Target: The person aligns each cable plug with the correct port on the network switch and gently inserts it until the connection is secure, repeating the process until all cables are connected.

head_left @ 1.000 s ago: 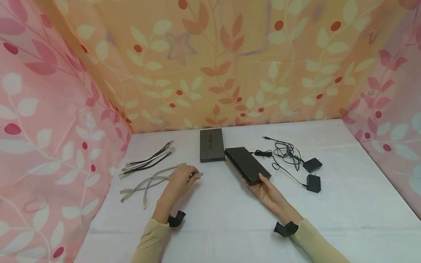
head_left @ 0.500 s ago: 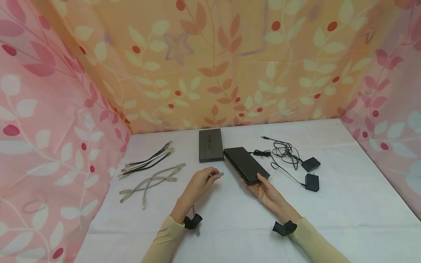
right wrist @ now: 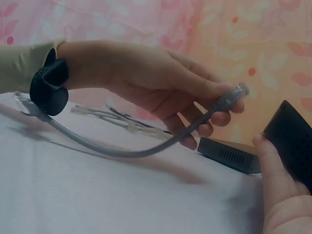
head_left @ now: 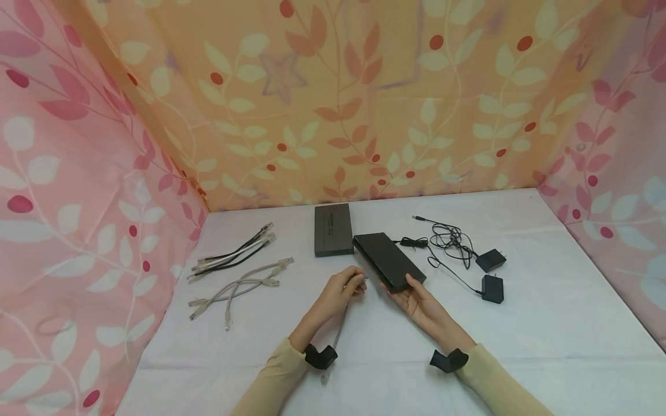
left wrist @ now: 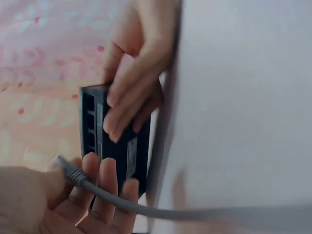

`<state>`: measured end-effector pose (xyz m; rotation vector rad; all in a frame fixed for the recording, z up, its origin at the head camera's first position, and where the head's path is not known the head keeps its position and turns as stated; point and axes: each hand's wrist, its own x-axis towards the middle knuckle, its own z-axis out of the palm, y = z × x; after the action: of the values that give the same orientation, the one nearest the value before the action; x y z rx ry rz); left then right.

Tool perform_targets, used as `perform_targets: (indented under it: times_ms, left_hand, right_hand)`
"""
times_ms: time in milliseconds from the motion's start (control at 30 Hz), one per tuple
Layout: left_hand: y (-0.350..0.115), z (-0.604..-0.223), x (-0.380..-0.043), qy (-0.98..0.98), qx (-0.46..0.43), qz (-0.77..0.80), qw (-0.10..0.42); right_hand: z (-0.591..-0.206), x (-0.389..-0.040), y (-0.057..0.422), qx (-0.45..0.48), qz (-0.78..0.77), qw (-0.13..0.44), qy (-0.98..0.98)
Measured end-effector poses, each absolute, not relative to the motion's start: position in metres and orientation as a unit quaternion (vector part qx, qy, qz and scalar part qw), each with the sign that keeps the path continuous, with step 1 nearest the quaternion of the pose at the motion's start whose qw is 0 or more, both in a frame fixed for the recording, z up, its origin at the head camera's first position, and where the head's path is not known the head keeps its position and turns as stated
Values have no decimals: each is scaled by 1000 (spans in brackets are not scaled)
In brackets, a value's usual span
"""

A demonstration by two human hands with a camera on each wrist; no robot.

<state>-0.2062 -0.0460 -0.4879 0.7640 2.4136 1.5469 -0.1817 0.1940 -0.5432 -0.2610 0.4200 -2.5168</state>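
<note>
My left hand (head_left: 333, 296) pinches a short grey Ethernet cable (right wrist: 131, 153) just behind one plug, between thumb and fingers. The plug's clear tip (right wrist: 241, 90) sticks out past the fingertips, and the cable sags back under the wrist to its other plug. My right hand (head_left: 424, 309) grips the near end of a black network switch (head_left: 390, 260), thumb on top and fingers beneath, tilting it off the table. In the left wrist view, a row of ports (left wrist: 91, 119) shows along the switch's side. A small gap separates the plug from the switch.
A second, grey network switch (head_left: 333, 230) lies flat behind. To the left are several loose grey Ethernet cables (head_left: 236, 283) and a bundle of black and white ones (head_left: 236, 254). Two black power adapters (head_left: 491, 260) with coiled cords (head_left: 452, 237) lie on the right.
My left hand has carried the grey Ethernet cable rightward, away from the loose grey cables and close to the switch. The right hand and its switch stay nearly still.
</note>
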Motion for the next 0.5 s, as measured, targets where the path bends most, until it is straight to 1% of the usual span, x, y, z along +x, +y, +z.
perform_targets:
  times_ms: [133,267,333,500]
  left_hand:
    - [-47,-487,-210,739,190,628,156]
    - [-48,-486,-210,687,133,685,205]
    - [-48,-486,-208,682,127,686,220]
    - [-45,-485,-202,682,148,671,251]
  right_hand:
    - [-544,-181,194,-100,-940,286,155]
    - [-544,-181,194,-105,-940,284,156]
    - [-544,-182,194,-106,-940,284,155]
    - [-544,-182,194,-106,-940,283,158]
